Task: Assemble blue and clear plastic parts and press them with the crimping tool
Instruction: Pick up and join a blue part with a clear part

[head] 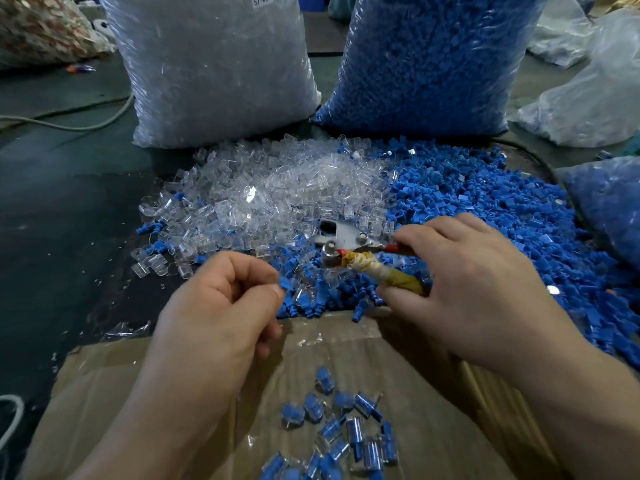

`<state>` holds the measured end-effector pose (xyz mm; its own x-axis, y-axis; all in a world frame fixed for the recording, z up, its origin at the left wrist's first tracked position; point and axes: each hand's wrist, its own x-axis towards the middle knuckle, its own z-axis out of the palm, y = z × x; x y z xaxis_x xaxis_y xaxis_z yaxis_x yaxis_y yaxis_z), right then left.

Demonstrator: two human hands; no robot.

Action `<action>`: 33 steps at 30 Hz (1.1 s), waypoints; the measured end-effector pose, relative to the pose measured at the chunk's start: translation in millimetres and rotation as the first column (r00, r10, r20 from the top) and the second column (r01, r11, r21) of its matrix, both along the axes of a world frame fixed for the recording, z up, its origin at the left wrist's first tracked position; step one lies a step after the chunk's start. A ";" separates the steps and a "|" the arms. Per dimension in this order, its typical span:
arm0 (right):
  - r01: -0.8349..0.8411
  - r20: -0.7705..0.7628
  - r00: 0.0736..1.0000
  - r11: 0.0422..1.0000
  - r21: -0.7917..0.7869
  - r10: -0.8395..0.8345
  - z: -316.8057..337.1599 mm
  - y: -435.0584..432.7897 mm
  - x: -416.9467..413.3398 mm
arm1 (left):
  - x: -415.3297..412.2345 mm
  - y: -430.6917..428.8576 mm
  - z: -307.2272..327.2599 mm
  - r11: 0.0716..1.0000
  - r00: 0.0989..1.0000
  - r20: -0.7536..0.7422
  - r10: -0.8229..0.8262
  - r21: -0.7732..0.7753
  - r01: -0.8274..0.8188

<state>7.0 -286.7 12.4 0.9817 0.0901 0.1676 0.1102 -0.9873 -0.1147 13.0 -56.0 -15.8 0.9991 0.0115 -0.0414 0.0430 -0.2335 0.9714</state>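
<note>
The left hand (221,306) pinched a small blue part (286,283); the right hand (467,282) held the crimping tool (349,251).
Lowest in the frame, assembled pieces (339,431) lay in a cardboard box (138,393). Above it, thumb and forefinger squeezed the part, perhaps with a clear shell on it, while curled fingers gripped the tool's taped handles. Farther up lay clear parts (277,188) at centre, blue parts (485,209) at right, and two full bags (214,64) at the top.

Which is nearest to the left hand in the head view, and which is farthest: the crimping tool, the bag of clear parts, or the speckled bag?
1. Crimping tool, just right of the left hand.
2. Bag of clear parts, standing ahead, beyond the loose pile.
3. Speckled bag, far back left corner.
</note>
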 end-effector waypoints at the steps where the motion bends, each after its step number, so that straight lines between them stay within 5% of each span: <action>1: 0.032 -0.015 0.999 0.999 -0.030 -0.032 -1.0 -1.1 3.3 | -1.4 -2.2 0.1 0.999 0.999 -0.025 -0.025 0.023 0.026; 7: 0.070 -0.120 0.990 0.994 -0.078 -0.079 -3.3 -2.7 15.2 | -7.8 -11.6 2.1 0.988 0.996 -0.057 -0.062 0.139 0.069; 10: 0.053 -0.045 0.998 0.998 -0.027 -0.054 -0.8 1.0 8.3 | -10.3 -14.0 3.1 0.987 0.998 -0.034 -0.060 0.147 0.064; 13: -0.128 0.104 0.988 0.983 0.130 0.115 2.8 24.3 -9.7 | -15.1 -17.1 4.6 0.984 0.999 0.015 -0.041 0.176 0.038; 16: -0.339 0.150 0.935 0.934 0.114 0.321 -1.9 43.4 -19.8 | -19.5 -18.4 6.4 0.969 0.987 0.145 -0.072 0.243 0.035; 21: -0.349 0.137 0.933 0.930 0.117 0.333 -1.4 41.6 -20.2 | -24.6 -19.4 12.3 0.971 0.966 0.232 -0.116 0.232 0.061; 27: -0.409 0.180 0.907 0.900 0.152 0.381 -0.6 44.8 -20.5 | -16.8 -11.3 12.6 0.979 0.985 0.060 -0.162 0.138 0.152; 31: -0.393 0.189 0.918 0.856 0.336 0.347 0.0 50.7 -24.1 | -15.7 -9.2 13.0 0.976 0.976 0.007 -0.216 0.026 0.215; 33: -0.223 0.026 0.966 0.779 0.586 0.258 1.9 54.4 -27.0 | -18.5 -10.8 13.9 0.974 0.970 0.090 -0.227 -0.002 0.228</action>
